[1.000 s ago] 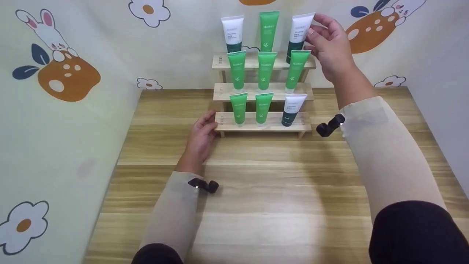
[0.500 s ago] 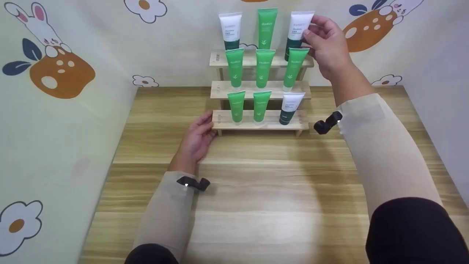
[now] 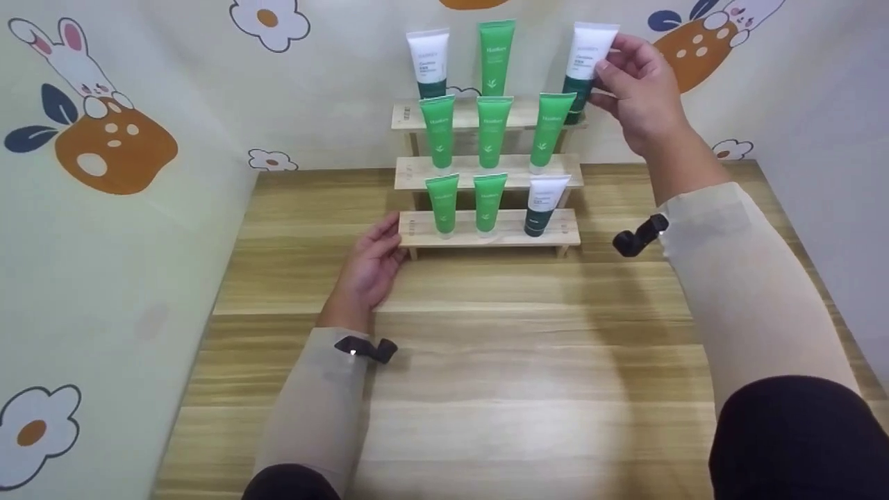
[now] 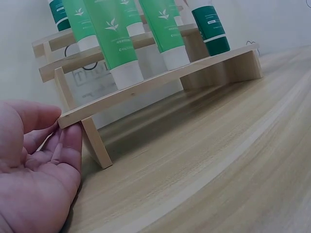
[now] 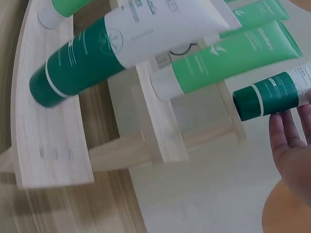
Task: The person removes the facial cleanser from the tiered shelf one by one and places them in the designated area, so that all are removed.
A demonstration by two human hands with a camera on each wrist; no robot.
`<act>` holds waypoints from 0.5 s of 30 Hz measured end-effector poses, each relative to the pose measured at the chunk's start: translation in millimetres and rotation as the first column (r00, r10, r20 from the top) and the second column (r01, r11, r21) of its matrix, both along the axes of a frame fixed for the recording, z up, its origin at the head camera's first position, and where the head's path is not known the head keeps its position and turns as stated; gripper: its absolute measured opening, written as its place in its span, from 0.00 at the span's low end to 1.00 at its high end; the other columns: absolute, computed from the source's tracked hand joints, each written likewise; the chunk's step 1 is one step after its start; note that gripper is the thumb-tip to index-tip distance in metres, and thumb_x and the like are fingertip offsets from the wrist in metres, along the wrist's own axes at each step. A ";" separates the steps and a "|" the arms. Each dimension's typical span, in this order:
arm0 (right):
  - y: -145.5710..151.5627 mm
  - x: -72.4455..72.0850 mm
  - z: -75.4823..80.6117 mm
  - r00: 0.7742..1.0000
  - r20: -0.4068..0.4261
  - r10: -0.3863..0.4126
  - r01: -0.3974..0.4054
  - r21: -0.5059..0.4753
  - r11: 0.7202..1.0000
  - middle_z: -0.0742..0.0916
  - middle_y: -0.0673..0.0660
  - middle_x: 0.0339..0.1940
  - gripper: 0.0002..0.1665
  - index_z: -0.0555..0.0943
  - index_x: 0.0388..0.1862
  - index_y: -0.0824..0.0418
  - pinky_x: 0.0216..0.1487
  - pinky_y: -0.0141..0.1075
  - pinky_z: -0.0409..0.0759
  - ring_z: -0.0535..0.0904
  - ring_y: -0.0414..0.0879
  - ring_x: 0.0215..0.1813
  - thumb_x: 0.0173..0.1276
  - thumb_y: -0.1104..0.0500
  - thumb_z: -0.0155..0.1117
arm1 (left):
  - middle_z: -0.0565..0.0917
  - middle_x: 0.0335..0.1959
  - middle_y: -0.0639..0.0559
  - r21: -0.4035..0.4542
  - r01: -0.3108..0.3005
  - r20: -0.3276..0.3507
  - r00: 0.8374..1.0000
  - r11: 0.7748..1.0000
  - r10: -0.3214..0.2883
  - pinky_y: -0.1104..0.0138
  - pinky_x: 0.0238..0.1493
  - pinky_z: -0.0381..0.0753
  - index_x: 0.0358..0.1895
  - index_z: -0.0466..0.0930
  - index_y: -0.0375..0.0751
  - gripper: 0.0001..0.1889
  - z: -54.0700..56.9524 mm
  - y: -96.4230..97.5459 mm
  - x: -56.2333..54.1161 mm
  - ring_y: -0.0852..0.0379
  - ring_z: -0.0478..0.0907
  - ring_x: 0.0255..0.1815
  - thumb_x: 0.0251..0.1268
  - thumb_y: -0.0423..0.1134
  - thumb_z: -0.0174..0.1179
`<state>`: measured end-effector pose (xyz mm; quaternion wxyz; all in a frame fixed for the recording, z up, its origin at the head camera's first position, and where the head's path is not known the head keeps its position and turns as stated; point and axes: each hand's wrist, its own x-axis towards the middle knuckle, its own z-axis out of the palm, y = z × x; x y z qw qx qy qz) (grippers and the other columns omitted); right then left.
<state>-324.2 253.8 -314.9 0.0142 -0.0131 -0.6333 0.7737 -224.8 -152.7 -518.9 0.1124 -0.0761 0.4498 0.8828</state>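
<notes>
My right hand [image 3: 644, 94] pinches a white tube with a dark green lower part [image 3: 589, 59] by its right side, at the right end of the top step. In the right wrist view this tube [image 5: 274, 92] has its cap end by the step's edge; I cannot tell whether it touches the wood. My left hand [image 3: 371, 267] grips the left end of the lowest step of a wooden display stand [image 3: 486, 236]. Seen from the left wrist, the thumb lies at the board's corner and the fingers [image 4: 72, 145] are under it.
On the top step stand another white tube [image 3: 428, 59] and a green tube [image 3: 495, 59]. Green tubes [image 3: 492, 132] line the middle step. The lowest holds two green tubes [image 3: 442, 201] and a white one [image 3: 545, 205]. A patterned wall [image 3: 333, 104] rises behind the wood-grain table [image 3: 486, 361].
Over the last half second my right hand has moved right with the white tube, widening its gap from the green tube. My left hand keeps its grip on the stand.
</notes>
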 end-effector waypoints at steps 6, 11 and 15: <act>20.2 6.8 -2.2 0.999 -0.006 -0.033 0.033 -0.025 0.999 0.82 0.54 0.61 0.28 0.79 0.70 0.50 0.60 0.35 0.88 0.84 0.50 0.61 0.73 0.57 0.73 | 0.68 0.81 0.44 -0.015 -0.008 -0.006 1.000 1.000 0.008 0.71 0.55 0.82 0.83 0.62 0.37 0.32 -0.8 -2.6 -1.0 0.58 0.79 0.62 0.78 0.22 0.50; 37.8 12.9 -11.7 0.998 -0.002 -0.057 0.057 -0.038 0.998 0.82 0.54 0.61 0.28 0.78 0.70 0.50 0.56 0.34 0.89 0.84 0.50 0.60 0.73 0.57 0.74 | 0.73 0.75 0.48 -0.021 -0.013 0.016 1.000 1.000 0.013 0.73 0.53 0.83 0.82 0.64 0.37 0.32 -0.9 -0.2 -1.5 0.60 0.80 0.59 0.78 0.22 0.51; 49.0 15.8 -24.2 0.995 0.052 -0.079 0.082 -0.050 0.995 0.82 0.53 0.63 0.31 0.78 0.70 0.49 0.57 0.35 0.88 0.83 0.51 0.63 0.70 0.56 0.77 | 0.74 0.73 0.51 -0.011 -0.019 0.036 0.999 1.000 0.020 0.73 0.52 0.83 0.82 0.65 0.38 0.31 -2.2 1.3 -1.2 0.61 0.80 0.58 0.78 0.22 0.51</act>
